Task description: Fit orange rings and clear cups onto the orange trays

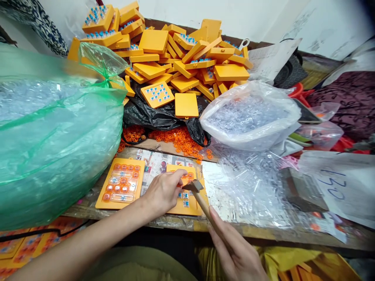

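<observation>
Yellow in the head view, a tray [190, 211] lies on the surface [249, 231], partly beneath my left hand [165, 190], whose curled fingers reach its left side; I cannot tell whether they pinch anything. My right hand [238, 251] has fingers wrapped round a hammer [205, 207], its head over the tray.
</observation>
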`<state>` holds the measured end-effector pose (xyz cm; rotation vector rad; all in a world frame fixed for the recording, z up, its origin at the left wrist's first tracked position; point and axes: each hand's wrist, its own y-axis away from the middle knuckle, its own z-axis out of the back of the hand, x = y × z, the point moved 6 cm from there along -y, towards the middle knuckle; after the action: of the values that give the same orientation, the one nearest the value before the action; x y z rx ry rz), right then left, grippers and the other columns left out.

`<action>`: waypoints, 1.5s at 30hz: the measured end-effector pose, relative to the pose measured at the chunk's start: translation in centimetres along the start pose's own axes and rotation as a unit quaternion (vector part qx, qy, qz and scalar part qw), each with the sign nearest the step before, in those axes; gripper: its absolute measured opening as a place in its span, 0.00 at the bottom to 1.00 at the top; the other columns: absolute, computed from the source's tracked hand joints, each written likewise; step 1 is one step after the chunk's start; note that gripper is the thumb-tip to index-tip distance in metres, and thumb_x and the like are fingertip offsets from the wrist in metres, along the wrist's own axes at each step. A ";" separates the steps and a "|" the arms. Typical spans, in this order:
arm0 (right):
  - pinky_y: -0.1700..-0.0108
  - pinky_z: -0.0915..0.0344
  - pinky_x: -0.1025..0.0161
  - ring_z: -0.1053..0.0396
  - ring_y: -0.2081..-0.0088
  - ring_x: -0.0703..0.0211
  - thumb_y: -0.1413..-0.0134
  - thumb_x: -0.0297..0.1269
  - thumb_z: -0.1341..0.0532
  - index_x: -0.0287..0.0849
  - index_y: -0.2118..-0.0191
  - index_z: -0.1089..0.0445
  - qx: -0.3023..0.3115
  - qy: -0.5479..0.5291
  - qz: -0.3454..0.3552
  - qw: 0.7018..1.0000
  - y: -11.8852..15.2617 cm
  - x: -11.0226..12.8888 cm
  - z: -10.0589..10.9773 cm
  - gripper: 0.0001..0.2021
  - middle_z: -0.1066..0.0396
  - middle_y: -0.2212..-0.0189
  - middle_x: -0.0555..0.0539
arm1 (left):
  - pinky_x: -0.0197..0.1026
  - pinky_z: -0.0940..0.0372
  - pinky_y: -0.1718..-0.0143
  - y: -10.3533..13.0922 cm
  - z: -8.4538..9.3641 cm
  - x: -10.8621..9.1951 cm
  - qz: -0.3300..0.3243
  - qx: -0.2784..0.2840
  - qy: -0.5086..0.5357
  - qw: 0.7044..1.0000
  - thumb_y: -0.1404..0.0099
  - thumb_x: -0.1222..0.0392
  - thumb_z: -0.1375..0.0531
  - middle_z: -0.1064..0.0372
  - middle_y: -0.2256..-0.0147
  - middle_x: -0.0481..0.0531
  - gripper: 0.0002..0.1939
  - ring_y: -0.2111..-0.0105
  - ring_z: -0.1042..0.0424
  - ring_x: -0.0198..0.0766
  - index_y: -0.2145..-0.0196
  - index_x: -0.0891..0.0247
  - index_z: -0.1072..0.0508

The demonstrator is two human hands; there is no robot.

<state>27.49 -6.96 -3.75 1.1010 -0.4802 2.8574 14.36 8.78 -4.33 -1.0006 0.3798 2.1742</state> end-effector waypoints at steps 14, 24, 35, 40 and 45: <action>0.86 0.43 0.72 0.43 0.86 0.70 0.55 0.47 0.30 0.44 0.38 0.39 -0.168 -0.308 -0.329 0.877 -1.1 -4.7 -1.4 0.38 0.34 0.81 0.56 | 0.44 0.34 0.52 -9.8 8.6 6.0 0.105 -0.075 -0.236 0.963 0.38 0.68 0.44 0.26 0.55 0.61 0.13 0.54 0.27 0.48 0.58 0.67 0.22; 0.85 0.43 0.71 0.43 0.84 0.69 0.54 0.46 0.30 0.45 0.37 0.39 -0.171 -0.328 -0.329 0.869 -1.1 -4.6 -1.3 0.38 0.31 0.79 0.54 | 0.42 0.36 0.54 -9.2 7.3 5.5 0.057 -0.035 -0.249 0.966 0.36 0.62 0.45 0.30 0.57 0.59 0.12 0.56 0.31 0.45 0.63 0.66 0.21; 0.84 0.43 0.72 0.43 0.84 0.70 0.54 0.46 0.30 0.45 0.37 0.39 -0.167 -0.320 -0.337 0.869 -1.2 -3.8 -1.4 0.38 0.35 0.81 0.57 | 0.45 0.37 0.55 -8.2 5.9 4.5 -0.005 -0.010 -0.268 0.963 0.39 0.72 0.48 0.29 0.62 0.58 0.13 0.57 0.32 0.46 0.65 0.67 0.24; 0.84 0.42 0.71 0.43 0.85 0.70 0.54 0.45 0.30 0.45 0.39 0.37 -0.172 -0.297 -0.331 0.879 -0.6 -4.0 -1.1 0.36 0.32 0.81 0.56 | 0.44 0.36 0.53 -4.9 5.6 1.8 -0.035 -0.032 -0.220 0.974 0.36 0.68 0.47 0.28 0.59 0.56 0.16 0.56 0.31 0.43 0.50 0.66 0.32; 0.72 0.25 0.66 0.24 0.71 0.59 0.50 0.41 0.33 0.46 0.46 0.28 -0.107 -0.180 -0.241 0.948 0.2 -2.9 -0.3 0.23 0.23 0.54 0.46 | 0.44 0.32 0.57 1.7 2.8 -1.6 -0.102 -0.035 -0.070 0.992 0.34 0.67 0.49 0.28 0.58 0.58 0.17 0.59 0.28 0.43 0.47 0.64 0.39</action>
<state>29.41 -6.86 -5.99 1.4626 -0.4439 2.1423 12.34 8.27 -1.27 -0.8766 0.1292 2.0678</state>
